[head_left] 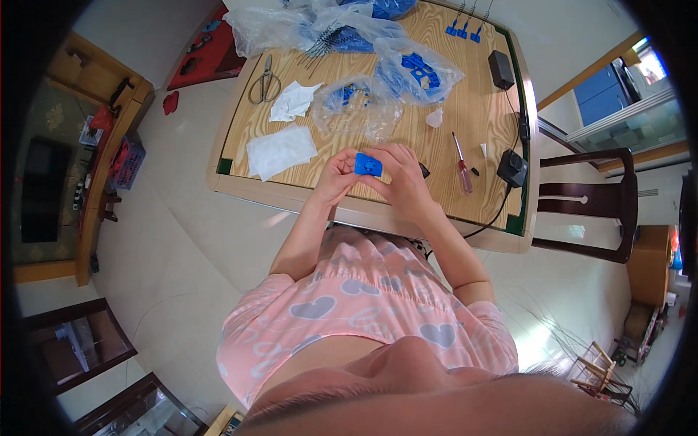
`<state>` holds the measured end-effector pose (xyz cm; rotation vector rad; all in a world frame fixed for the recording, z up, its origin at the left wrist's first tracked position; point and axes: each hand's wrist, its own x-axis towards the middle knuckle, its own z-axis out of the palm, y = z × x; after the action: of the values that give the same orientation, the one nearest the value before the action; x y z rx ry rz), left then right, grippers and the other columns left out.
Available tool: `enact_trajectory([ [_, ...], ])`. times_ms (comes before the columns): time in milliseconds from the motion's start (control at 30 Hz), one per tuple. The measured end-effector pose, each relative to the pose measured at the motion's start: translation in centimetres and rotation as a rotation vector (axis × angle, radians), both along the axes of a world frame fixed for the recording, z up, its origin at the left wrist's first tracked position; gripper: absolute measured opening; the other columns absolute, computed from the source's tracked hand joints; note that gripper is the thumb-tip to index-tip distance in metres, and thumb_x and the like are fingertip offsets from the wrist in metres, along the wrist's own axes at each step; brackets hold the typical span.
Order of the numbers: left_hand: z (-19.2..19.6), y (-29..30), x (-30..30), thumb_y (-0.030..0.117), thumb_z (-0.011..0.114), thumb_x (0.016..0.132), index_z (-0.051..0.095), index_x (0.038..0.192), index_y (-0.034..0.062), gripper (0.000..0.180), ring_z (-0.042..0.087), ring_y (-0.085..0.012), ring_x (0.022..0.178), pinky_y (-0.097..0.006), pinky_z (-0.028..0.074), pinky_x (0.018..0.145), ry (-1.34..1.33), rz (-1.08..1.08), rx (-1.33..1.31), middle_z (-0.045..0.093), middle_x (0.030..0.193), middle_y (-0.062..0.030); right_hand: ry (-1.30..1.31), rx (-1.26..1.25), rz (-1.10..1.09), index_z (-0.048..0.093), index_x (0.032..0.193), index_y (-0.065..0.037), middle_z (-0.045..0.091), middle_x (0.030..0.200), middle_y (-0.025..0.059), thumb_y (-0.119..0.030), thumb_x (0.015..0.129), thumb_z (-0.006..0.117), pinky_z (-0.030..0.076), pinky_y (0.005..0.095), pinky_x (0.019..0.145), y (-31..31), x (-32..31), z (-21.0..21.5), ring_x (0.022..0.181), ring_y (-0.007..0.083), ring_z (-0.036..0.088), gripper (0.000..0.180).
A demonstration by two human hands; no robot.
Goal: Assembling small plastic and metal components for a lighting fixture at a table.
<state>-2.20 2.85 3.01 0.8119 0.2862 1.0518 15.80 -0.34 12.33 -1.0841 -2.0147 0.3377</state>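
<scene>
Between my two hands, just above the table's near edge, is a small blue plastic part (368, 165) with holes in its face. My left hand (337, 176) pinches its left side. On its right side, the fingers and thumb of my right hand (398, 174) close round it. A small black item (424, 170) shows partly beside my right hand; its kind is unclear. Beyond my hands lies an open clear plastic bag (356, 109) with small blue and brass-coloured pieces. A red-handled screwdriver (464, 171) rests to the right of my right hand.
Scissors (265, 83), white tissues (294, 102) and a white packet (282, 151) lie on the wooden table (243, 134). Farther back are bags of blue parts (418, 73) and dark springs (323, 47). Black boxes (512, 168) with a cable line the right edge, near a chair (592, 200).
</scene>
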Motion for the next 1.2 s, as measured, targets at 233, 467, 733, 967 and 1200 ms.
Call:
enact_trajectory([
  [233, 0.7, -0.5, 0.7, -0.007, 0.067, 0.079, 0.054, 0.115, 0.0045, 0.040, 0.066, -0.0095, 0.076, -0.019, 0.050, 0.056, 0.085, 0.082, -0.008, 0.067, 0.096, -0.0076, -0.006, -0.017, -0.003, 0.064, 0.107, -0.008, 0.062, 0.102, 0.0072, -0.025, 0.072, 0.077, 0.041, 0.0420, 0.091, 0.4, 0.2, -0.9, 0.098, 0.0300, 0.057, 0.041],
  [467, -2.5, -0.1, 0.2, -0.007, 0.059, 0.086, 0.052, 0.121, 0.0003, 0.036, 0.065, -0.0221, 0.102, -0.033, 0.054, 0.088, -0.153, -0.024, -0.144, 0.066, 0.111, -0.0134, 0.178, -0.156, -0.026, 0.063, 0.113, -0.004, 0.063, 0.103, 0.0119, -0.015, 0.079, 0.075, 0.046, 0.0363, 0.088, 0.6, 0.8, -0.4, 0.097, 0.0270, 0.061, 0.038],
  [733, -2.6, -0.1, 0.3, 0.007, 0.058, 0.089, 0.046, 0.132, -0.0014, 0.045, 0.065, -0.0280, 0.104, -0.038, 0.056, 0.085, -0.254, -0.328, -0.276, 0.061, 0.118, -0.0209, 0.551, -0.714, 0.097, 0.061, 0.117, 0.000, 0.065, 0.105, 0.0065, -0.015, 0.093, 0.061, 0.047, 0.0308, 0.089, 1.6, 2.4, -3.8, 0.101, 0.0150, 0.060, 0.028],
  [967, -4.8, 0.6, -0.7, 0.016, 0.070, 0.082, 0.047, 0.129, -0.0027, 0.056, 0.066, -0.0265, 0.095, -0.035, 0.056, 0.078, -0.003, -0.478, -0.151, 0.062, 0.112, -0.0182, 0.639, -1.071, 0.333, 0.062, 0.114, 0.001, 0.066, 0.106, 0.0068, -0.015, 0.092, 0.063, 0.049, 0.0300, 0.089, 1.1, 2.9, -4.0, 0.101, 0.0142, 0.061, 0.028],
  [1200, -4.6, 0.7, -0.6, 0.009, 0.074, 0.079, 0.050, 0.127, -0.0030, 0.055, 0.067, -0.0222, 0.092, -0.038, 0.057, 0.080, 0.045, -0.610, -0.119, 0.065, 0.106, -0.0118, 0.630, -1.090, 0.311, 0.062, 0.110, 0.001, 0.067, 0.100, 0.0057, -0.011, 0.088, 0.068, 0.049, 0.0269, 0.082, 0.0, 2.8, -5.0, 0.092, 0.0114, 0.062, 0.026],
])
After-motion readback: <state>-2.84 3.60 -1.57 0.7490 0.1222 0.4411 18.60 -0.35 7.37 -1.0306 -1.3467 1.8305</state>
